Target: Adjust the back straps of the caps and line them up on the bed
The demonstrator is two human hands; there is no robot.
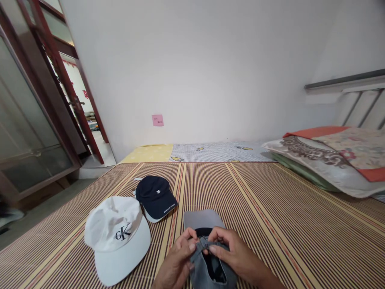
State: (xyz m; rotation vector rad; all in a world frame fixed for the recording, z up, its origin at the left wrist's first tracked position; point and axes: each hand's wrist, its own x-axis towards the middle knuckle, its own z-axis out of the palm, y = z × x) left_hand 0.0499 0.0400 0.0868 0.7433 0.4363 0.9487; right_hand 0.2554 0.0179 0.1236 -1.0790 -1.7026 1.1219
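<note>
A grey baseball cap lies upside down on the striped mat, its brim pointing away from me and its back opening towards me. My left hand pinches the cap's back strap from the left. From the right, my right hand grips the same strap near its middle, thumb and forefinger close together. The strap's fastening is partly hidden by my fingers. To the left sit a white cap with a dark "CK" mark and, just behind it, a navy cap with a small white logo.
The bamboo-striped mat covers the bed. Pillows are stacked at the right by a metal headboard. A patterned sheet shows along the white wall, which bears a pink note. An open doorway stands at the left.
</note>
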